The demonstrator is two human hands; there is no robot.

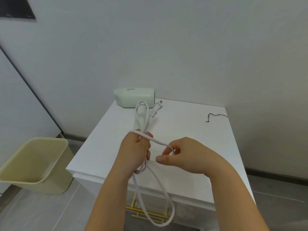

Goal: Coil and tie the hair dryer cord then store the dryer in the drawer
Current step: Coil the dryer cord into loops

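I see one hair dryer (135, 97) lying on the white cabinet (191, 130). The end of its grip is hidden behind my left hand (135, 152), which clutches the bunched cord (170, 212). My right hand (183, 155) curls round one strand. One loop hangs over the gold drawer handle (131, 208), which my arms partly hide. One plug (157, 108) lies beside the dryer, with one thin black wire (215, 116) farther right and one bin (33, 164) on the floor.
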